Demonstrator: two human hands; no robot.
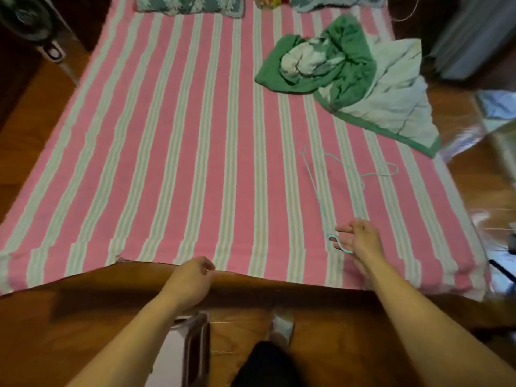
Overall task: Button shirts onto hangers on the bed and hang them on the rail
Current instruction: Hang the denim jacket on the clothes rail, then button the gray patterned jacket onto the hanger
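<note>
Thin light-blue wire hangers [329, 191] lie on the pink and white striped bed [173, 152], right of centre. My right hand [358, 240] hovers over their near end with fingers spread and relaxed; whether it touches the wire I cannot tell. My left hand [192, 277] hangs at the bed's near edge, fingers loosely curled, holding nothing. A crumpled green and white heap of clothing [346, 76] lies at the far right of the bed. No rail shows.
Patterned pillows [190, 4] line the head of the bed. A fan [30, 20] stands at the far left. Wooden floor surrounds the bed, with shiny clutter at the right edge [497, 113]. My feet and a bag [195, 347] are below.
</note>
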